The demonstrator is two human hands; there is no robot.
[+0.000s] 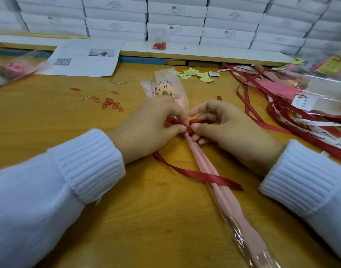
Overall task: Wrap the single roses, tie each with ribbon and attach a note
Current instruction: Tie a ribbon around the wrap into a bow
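Tightly on ribbon [204, 176], both hands [146, 130] [231, 132]

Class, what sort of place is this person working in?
Probably a gift-packing workshop: stacked white boxes behind the wooden table, a heap of ribbons, and finished wrapped roses at the right.

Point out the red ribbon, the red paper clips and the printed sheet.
red ribbon [196, 174]: head view, loose tail.
red paper clips [111, 105]: head view, pile's middle.
printed sheet [84, 65]: head view, blank middle.

Stacked white boxes [177, 20]; printed sheet [82, 59]
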